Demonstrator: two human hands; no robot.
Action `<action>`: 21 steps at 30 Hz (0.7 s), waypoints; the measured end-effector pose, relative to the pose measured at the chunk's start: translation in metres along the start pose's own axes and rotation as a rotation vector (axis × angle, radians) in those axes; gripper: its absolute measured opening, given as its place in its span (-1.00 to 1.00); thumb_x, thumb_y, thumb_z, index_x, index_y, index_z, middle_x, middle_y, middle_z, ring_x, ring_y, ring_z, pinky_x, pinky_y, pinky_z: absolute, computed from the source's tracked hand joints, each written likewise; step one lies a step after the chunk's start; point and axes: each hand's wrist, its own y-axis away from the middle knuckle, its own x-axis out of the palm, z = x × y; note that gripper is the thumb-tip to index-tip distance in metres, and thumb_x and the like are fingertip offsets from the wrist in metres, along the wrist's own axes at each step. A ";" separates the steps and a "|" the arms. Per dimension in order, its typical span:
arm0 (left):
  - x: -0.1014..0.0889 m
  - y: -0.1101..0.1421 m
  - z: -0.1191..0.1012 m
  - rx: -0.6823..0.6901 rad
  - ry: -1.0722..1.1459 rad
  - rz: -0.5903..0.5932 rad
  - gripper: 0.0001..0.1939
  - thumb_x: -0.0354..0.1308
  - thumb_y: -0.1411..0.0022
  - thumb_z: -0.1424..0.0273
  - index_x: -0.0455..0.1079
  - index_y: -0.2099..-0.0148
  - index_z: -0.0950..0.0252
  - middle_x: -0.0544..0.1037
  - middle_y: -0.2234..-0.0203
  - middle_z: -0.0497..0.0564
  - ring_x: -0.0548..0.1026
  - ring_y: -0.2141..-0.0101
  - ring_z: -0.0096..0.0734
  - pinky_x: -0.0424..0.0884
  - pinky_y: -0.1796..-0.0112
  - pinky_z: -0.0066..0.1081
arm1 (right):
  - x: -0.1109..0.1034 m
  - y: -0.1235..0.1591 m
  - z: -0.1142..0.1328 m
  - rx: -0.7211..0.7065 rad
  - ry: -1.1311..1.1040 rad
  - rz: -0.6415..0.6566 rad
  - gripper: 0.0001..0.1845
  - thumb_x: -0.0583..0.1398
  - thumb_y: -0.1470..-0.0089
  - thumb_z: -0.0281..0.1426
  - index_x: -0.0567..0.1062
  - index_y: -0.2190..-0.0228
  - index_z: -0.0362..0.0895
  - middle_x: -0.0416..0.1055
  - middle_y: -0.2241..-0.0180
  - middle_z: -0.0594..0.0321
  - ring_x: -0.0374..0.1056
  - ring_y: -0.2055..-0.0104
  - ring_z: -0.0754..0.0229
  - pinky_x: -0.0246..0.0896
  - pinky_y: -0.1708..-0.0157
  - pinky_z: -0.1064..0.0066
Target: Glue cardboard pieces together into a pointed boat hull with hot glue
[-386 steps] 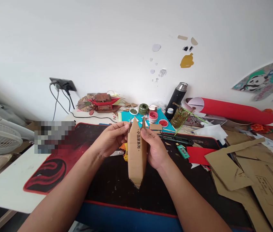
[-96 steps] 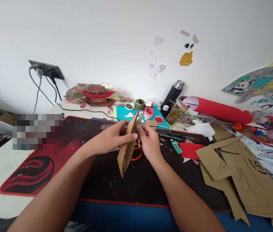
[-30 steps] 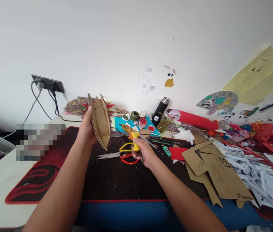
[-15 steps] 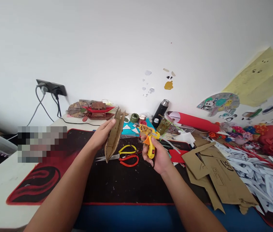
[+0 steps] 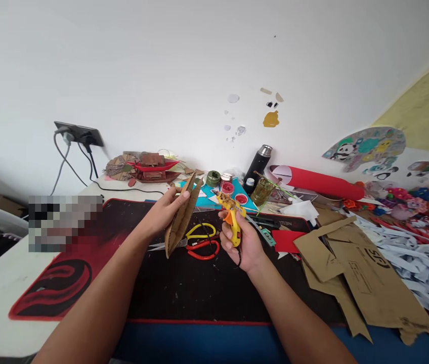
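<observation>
My left hand (image 5: 166,210) grips a folded, boat-shaped cardboard piece (image 5: 181,222) by its upper left side, holding it tilted above the mat. In my right hand (image 5: 243,242) is a yellow hot glue gun (image 5: 236,222) with an orange trigger, its stained nozzle pointing up and left toward the cardboard but apart from it. Beneath and between the hands lies a pair of scissors (image 5: 203,249) with one red and one yellow handle loop. The cardboard covers part of the blades.
A black and red desk mat (image 5: 199,298) covers the table. Behind are paint jars (image 5: 213,178), a black thermos (image 5: 259,163), a red paper roll (image 5: 320,183) and small model boats (image 5: 154,169). Cardboard scraps (image 5: 374,283) and white paper strips (image 5: 419,273) lie at the right.
The view has shifted slightly. The cardboard piece has turned a little, its top leaning further right. Both hands keep their holds, and the glue gun's nozzle sits a bit nearer the cardboard.
</observation>
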 end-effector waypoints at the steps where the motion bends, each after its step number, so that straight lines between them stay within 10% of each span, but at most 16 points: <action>1: 0.000 0.000 0.001 -0.009 0.010 0.007 -0.33 0.18 -0.29 -0.32 0.50 0.01 0.19 0.64 0.07 0.06 0.53 -0.03 0.02 0.43 -0.06 -0.17 | 0.000 -0.002 0.004 0.005 -0.002 0.021 -0.52 0.40 -0.23 0.01 0.60 0.12 -0.16 0.35 0.61 0.42 0.18 0.69 0.35 -0.12 0.79 0.59; 21: 0.007 0.000 0.010 -0.122 -0.030 0.008 -0.36 0.18 -0.32 -0.30 0.54 -0.03 0.14 0.67 0.07 0.03 0.52 -0.09 0.07 0.42 -0.05 -0.21 | 0.007 -0.026 0.019 0.083 -0.043 0.079 -0.42 0.17 -0.37 0.19 0.53 0.25 -0.09 0.18 0.68 0.51 0.02 0.76 0.35 -0.13 0.75 0.51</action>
